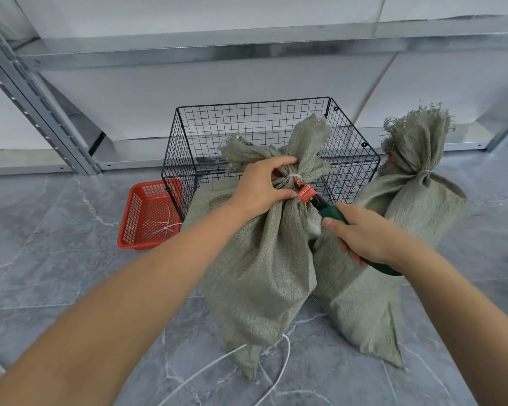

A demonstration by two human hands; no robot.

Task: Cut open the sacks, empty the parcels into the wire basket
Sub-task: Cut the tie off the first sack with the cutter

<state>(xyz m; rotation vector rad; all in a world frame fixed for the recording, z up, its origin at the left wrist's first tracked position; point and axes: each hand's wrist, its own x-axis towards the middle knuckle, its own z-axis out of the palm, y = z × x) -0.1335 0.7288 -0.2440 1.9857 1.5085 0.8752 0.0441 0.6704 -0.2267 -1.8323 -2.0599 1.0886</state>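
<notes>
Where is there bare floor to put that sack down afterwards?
Bare grey floor lies left of the red tray. It is crowded around the wire basket, where both sacks stand. Loose white cord lies in front.

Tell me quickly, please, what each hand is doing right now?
Left hand: closed around the tied neck of the near sack.
Right hand: closed on the green-handled cutter.

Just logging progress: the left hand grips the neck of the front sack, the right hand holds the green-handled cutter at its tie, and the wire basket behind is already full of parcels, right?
Not quite. The head view shows the wire basket holding no parcels yet. The rest stands: left hand grips the front sack at its neck, and right hand holds the green-handled cutter at its tie.
</notes>
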